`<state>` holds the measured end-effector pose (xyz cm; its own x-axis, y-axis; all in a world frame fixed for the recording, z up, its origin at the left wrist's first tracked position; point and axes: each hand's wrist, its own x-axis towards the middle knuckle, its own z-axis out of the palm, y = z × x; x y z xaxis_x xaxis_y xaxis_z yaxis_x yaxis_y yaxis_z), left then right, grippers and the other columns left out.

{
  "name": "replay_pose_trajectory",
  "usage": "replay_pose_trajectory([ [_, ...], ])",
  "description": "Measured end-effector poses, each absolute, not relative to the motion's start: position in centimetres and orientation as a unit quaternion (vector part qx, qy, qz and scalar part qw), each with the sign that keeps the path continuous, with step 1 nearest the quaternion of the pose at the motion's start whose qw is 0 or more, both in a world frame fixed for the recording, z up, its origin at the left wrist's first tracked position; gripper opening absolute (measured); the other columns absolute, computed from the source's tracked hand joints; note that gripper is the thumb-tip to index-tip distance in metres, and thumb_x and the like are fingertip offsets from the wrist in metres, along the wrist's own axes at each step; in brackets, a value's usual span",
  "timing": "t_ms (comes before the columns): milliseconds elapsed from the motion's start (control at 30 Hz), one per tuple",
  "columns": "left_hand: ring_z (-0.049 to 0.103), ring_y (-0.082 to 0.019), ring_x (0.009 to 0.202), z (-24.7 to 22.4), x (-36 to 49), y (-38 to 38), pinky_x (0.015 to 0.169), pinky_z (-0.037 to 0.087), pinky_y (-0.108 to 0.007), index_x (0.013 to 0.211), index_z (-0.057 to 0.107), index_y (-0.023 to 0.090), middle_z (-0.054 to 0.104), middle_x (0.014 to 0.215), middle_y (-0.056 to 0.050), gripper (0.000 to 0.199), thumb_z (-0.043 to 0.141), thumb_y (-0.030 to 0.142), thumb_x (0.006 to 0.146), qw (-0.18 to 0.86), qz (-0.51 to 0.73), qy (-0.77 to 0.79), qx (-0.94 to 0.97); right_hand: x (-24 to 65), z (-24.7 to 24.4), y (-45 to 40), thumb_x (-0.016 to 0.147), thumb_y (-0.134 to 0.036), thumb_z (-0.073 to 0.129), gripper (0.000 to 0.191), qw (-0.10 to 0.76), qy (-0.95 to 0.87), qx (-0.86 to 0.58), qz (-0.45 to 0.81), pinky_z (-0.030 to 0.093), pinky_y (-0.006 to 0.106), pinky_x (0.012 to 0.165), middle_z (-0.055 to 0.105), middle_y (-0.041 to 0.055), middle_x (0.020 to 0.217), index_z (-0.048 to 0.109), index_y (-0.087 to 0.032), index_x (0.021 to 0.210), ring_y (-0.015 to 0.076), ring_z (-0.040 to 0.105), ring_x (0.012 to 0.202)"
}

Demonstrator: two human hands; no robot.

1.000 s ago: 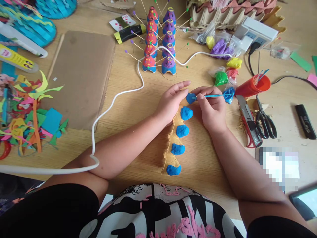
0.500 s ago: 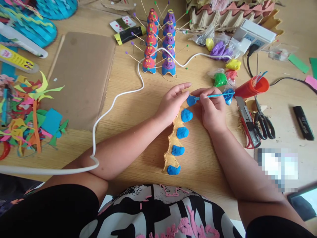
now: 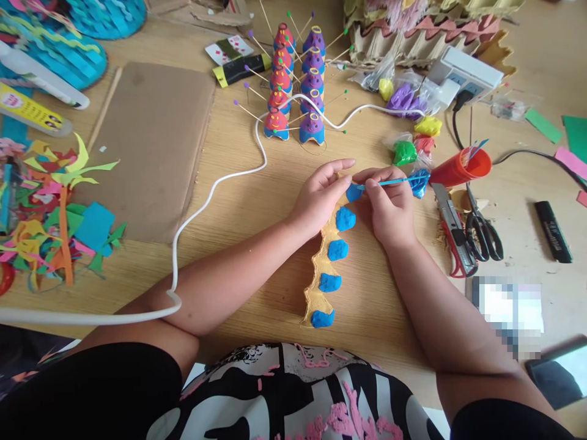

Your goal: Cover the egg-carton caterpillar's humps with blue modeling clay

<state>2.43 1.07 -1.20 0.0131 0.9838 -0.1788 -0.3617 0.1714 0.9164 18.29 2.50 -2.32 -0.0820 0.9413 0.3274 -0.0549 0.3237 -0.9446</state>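
Note:
A strip of tan egg carton [image 3: 317, 297] runs away from me on the table, with a lump of blue clay [image 3: 345, 218] on each of its cups. At the strip's far end, my left hand [image 3: 318, 198] grips the carton between thumb and fingers. My right hand [image 3: 392, 211] pinches a thin blue plastic clay tool [image 3: 393, 181] like a pen. The tool's left tip touches or sits just over the farthest blue lump [image 3: 353, 193], which the fingers partly cover.
Red and purple carton figures [image 3: 277, 122] stuck with pins stand beyond my hands. A white cable [image 3: 215, 183] crosses the table and my left forearm. Rightward are bagged clay [image 3: 405, 153], an orange cup [image 3: 458, 168], a utility knife [image 3: 452, 223], scissors [image 3: 479, 232]. Cardboard [image 3: 151, 146] lies left.
The tool and my right hand have shifted slightly left over the farthest blue lump. My left hand keeps its hold on the carton. The view has moved a little.

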Motion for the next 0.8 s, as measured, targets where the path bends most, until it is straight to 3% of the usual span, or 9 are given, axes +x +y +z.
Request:
replay_pose_trajectory([
  [167, 0.073, -0.018, 0.102, -1.2, 2.4, 1.0, 0.109, 0.058, -0.035, 0.124, 0.079, 0.025, 0.061, 0.083, 0.001, 0.023, 0.075, 0.023, 0.101, 0.626, 0.547, 0.437, 0.343, 18.4, -2.6, 2.7, 0.093, -0.068, 0.083, 0.045, 0.565, -0.558, -0.382, 0.473, 0.065, 0.038, 0.086, 0.080, 0.0004, 0.094, 0.062, -0.029, 0.088, 0.0204, 0.076, 0.090],
  [333, 0.069, -0.018, 0.096, -1.3, 2.4, 1.0, 0.109, 0.055, -0.035, 0.125, 0.080, 0.025, 0.053, 0.079, 0.002, 0.025, 0.078, 0.024, 0.100, 0.628, 0.547, 0.432, 0.347, 18.5, -2.9, 3.1, 0.087, -0.069, 0.088, 0.050, 0.559, -0.542, -0.390, 0.492, 0.066, 0.038, 0.087, 0.081, 0.0005, 0.096, 0.060, -0.029, 0.087, 0.0210, 0.077, 0.091],
  [567, 0.056, -0.009, 0.074, -2.1, 2.6, 1.2, 0.080, 0.054, -0.023, 0.124, 0.078, 0.025, 0.048, 0.077, 0.005, 0.023, 0.078, 0.024, 0.102, 0.608, 0.559, 0.421, 0.374, 18.6, -2.8, 2.9, 0.088, -0.063, 0.090, 0.043, 0.566, -0.524, -0.368, 0.519, 0.066, 0.038, 0.094, 0.081, -0.0013, 0.098, 0.064, -0.029, 0.089, 0.0200, 0.079, 0.095],
  [800, 0.046, -0.007, 0.068, -1.6, 2.7, 1.2, 0.068, 0.043, -0.020, 0.122, 0.078, 0.024, 0.044, 0.075, 0.006, 0.021, 0.073, 0.015, 0.104, 0.611, 0.557, 0.421, 0.374, 18.6, -2.7, 2.9, 0.085, -0.061, 0.094, 0.041, 0.568, -0.515, -0.373, 0.523, 0.066, 0.037, 0.093, 0.081, -0.0018, 0.098, 0.067, -0.029, 0.086, 0.0206, 0.079, 0.096],
])
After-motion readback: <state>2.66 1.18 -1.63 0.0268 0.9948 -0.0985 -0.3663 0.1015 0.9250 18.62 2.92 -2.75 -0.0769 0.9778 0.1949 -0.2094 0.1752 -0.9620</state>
